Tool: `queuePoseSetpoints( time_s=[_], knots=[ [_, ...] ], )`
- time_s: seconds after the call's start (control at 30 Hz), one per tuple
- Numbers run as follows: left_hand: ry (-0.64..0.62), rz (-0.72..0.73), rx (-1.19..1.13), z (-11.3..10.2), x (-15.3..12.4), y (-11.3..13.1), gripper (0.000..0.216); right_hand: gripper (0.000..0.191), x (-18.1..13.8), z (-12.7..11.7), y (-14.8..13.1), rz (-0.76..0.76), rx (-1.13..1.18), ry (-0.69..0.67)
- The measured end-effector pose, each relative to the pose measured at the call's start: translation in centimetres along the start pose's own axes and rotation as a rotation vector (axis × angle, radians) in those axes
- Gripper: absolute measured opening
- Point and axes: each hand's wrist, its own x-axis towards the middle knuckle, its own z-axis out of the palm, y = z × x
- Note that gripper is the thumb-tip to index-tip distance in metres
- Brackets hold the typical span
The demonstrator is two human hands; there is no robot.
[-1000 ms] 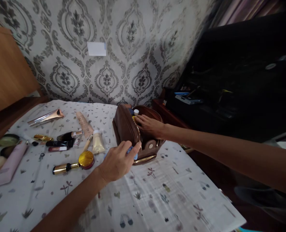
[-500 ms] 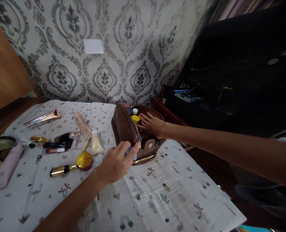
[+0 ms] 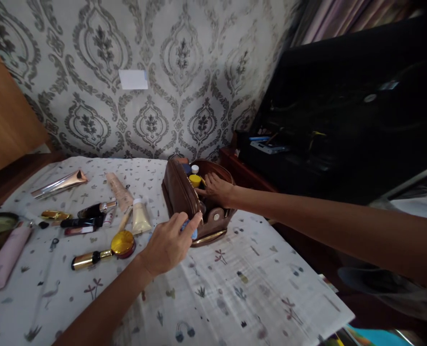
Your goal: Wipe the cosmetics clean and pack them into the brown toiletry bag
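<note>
A brown leather makeup bag (image 3: 180,188) stands unzipped on the patterned cloth. My left hand (image 3: 170,240) is closed on its near left edge, with a small fuzzy blue thing (image 3: 189,229) showing between the fingers and the bag. Down inside the bag's opening is my right hand (image 3: 216,189), its fingers stretched and slightly bent, the tips partly hidden. Beside those fingers are a yellow lid (image 3: 195,180) and a white cap (image 3: 195,169). What lies deeper in the bag is hidden.
Left of the bag lie a cream tube (image 3: 140,218), a gold-lidded jar (image 3: 122,242), a black-and-gold tube (image 3: 91,259), a pink tube (image 3: 7,259) and several other cosmetics. A dark television-like panel (image 3: 343,96) stands at right, beyond the cloth's edge (image 3: 307,262).
My right hand's fingers have gone from spread flat to bent further down into the bag. My left hand keeps its hold. The whole view has shifted slightly.
</note>
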Motion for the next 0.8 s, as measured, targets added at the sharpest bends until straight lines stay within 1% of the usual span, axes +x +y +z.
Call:
queuePoseSetpoints(
  time_s=[0.07, 0.13, 0.23, 0.33, 0.43, 0.5, 0.63, 0.7, 0.73, 0.8],
  knots=[
    [-0.019, -0.005, -0.004, 0.0, -0.1, 0.0, 0.061, 0.068, 0.1, 0.0, -0.1, 0.01, -0.014, 0.031],
    [-0.017, -0.009, -0.008, 0.1, -0.1, 0.0, 0.061, 0.067, 0.1, 0.0, -0.3, 0.017, -0.037, 0.054],
    [-0.011, -0.017, -0.016, 0.1, -0.1, 0.0, 0.062, 0.07, 0.2, 0.0, -0.3, 0.019, -0.02, 0.05],
    [-0.022, -0.018, -0.022, 0.0, -0.1, 0.0, 0.063, 0.073, 0.0, -0.3, -0.2, 0.009, -0.016, 0.019],
    [-0.009, -0.006, -0.017, 0.1, -0.2, 0.0, 0.063, 0.083, -0.2, -1.1, 0.0, -0.011, -0.037, -0.009],
    [0.004, -0.004, -0.018, 0.1, -0.2, 0.0, 0.063, 0.084, -0.5, -1.9, 0.2, -0.02, -0.001, -0.005],
    [-0.022, -0.018, -0.022, 0.1, -0.2, 0.0, 0.062, 0.079, -1.3, -3.4, 1.1, -0.004, 0.157, 0.025],
    [-0.046, -0.02, -0.024, 0.1, -0.3, 0.0, 0.061, 0.078, -1.8, -4.2, 1.5, 0.04, 0.221, 0.031],
    [-0.053, -0.02, -0.026, 0.1, -0.3, 0.0, 0.061, 0.075, -2.1, -4.5, 1.6, 0.071, 0.243, 0.036],
    [-0.049, -0.023, -0.028, 0.1, -0.3, 0.0, 0.059, 0.062, -2.7, -5.2, 1.6, 0.133, 0.264, 0.05]
  ],
)
